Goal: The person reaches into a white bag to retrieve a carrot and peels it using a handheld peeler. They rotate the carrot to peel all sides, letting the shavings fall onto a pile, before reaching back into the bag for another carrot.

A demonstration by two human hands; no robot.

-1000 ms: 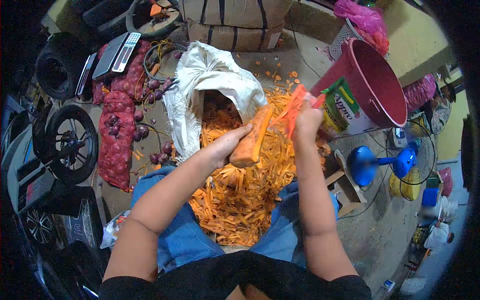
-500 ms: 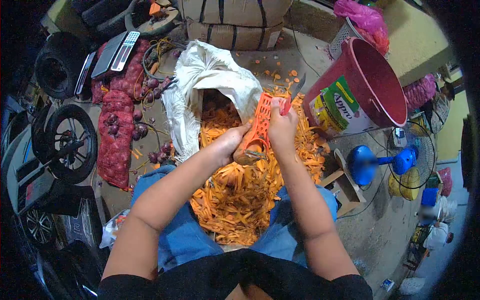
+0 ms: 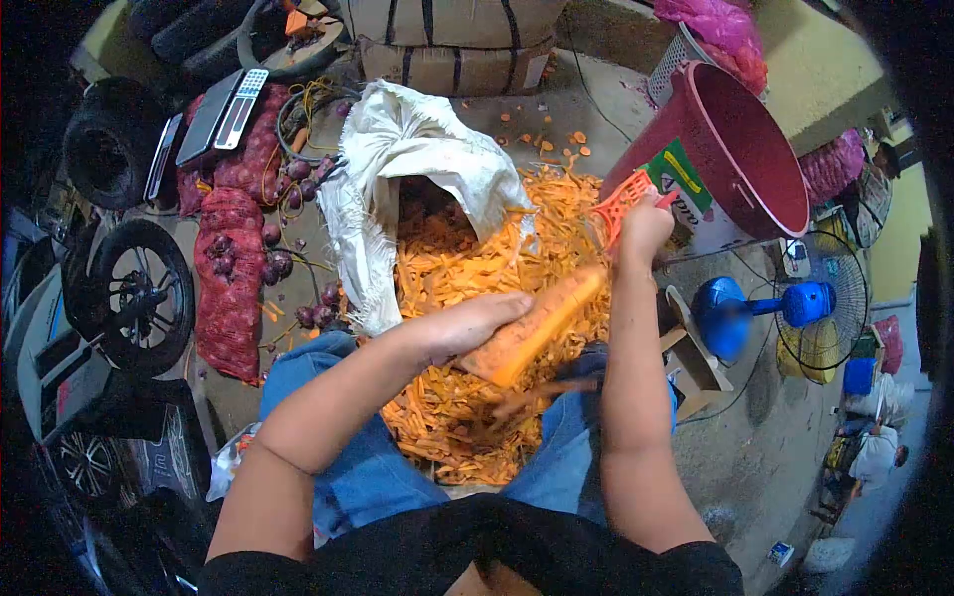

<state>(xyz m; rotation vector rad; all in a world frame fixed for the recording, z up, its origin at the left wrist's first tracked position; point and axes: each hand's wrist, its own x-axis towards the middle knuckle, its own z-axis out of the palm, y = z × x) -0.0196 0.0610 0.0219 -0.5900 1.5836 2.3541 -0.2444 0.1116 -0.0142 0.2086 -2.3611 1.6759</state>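
Left hand (image 3: 467, 326) grips carrot (image 3: 537, 323); right hand (image 3: 644, 226) clasps orange peeler (image 3: 618, 204) above peel pile (image 3: 467, 288).

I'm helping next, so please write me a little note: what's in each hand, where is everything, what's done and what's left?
Left hand: grips a carrot, held slanted over the lap.
Right hand: holds an orange peeler, lifted clear of the carrot.
Things: a heap of peelings lies on the floor between the knees. An open white sack lies behind it, and a red bucket tilts on the right.
Done: lots peeled, judging by the heap. The carrot's visible side looks smooth.
Left: check its hidden side. The sack's contents cannot be seen.
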